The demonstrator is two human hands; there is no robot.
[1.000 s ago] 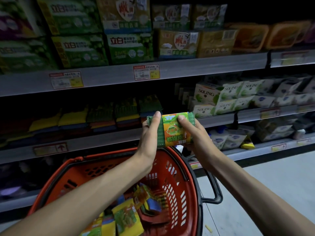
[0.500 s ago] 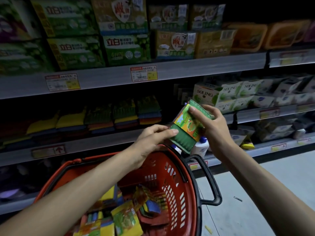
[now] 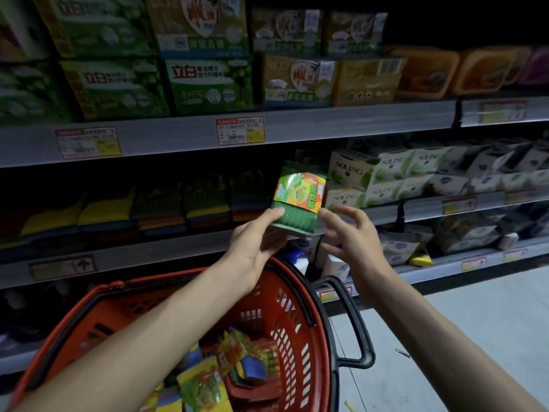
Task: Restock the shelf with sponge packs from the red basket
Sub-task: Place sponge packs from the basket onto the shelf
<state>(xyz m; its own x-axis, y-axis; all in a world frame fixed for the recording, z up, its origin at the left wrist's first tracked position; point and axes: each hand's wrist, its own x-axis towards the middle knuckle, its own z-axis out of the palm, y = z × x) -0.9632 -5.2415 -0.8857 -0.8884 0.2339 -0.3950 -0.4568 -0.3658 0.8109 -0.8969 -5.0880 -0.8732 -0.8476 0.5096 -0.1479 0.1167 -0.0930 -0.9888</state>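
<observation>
Green sponge pack (image 3: 298, 200), one, in left hand (image 3: 252, 251), one red basket (image 3: 322, 367) below

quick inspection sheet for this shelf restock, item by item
surface: grey shelf with sponge stacks in a row
job's things: sponge pack held upright before the shelf; red basket below holds more packs
clutter: small dark item on the floor
grippers: left hand grips the pack from below; right hand open beside it, contact unclear
cables: nothing seen
surroundings: SOLING boxes right, detergent packs above
</observation>
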